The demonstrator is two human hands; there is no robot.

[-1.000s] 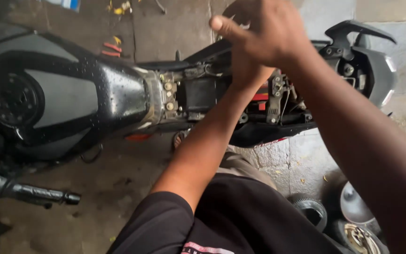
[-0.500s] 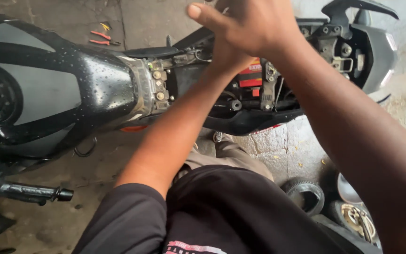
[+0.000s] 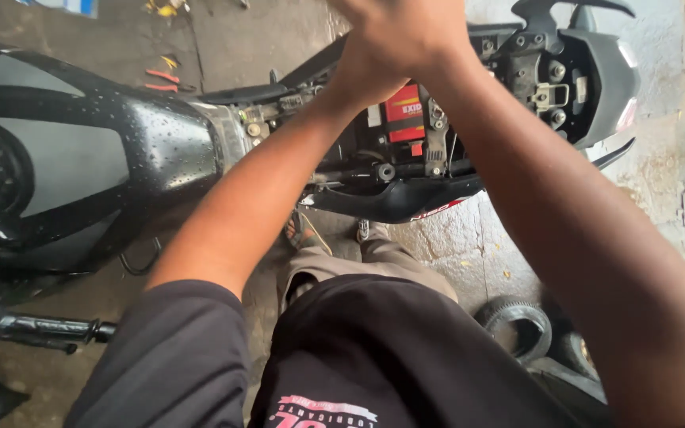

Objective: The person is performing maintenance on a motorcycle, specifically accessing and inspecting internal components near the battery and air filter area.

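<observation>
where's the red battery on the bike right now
The red battery sits in the open frame under the removed seat, upper centre of the head view, just below the clasped hands and right of the black fuel tank.

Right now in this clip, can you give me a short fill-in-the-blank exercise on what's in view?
1. The motorcycle's seat is off, and a ____ battery shows in the open frame.
2. The two hands are pressed ____ above the frame.
3. The black fuel tank is speckled with water ____.
4. A small tyre lies on the ____ near the person's right side.

Missing words: red; together; droplets; floor
</observation>
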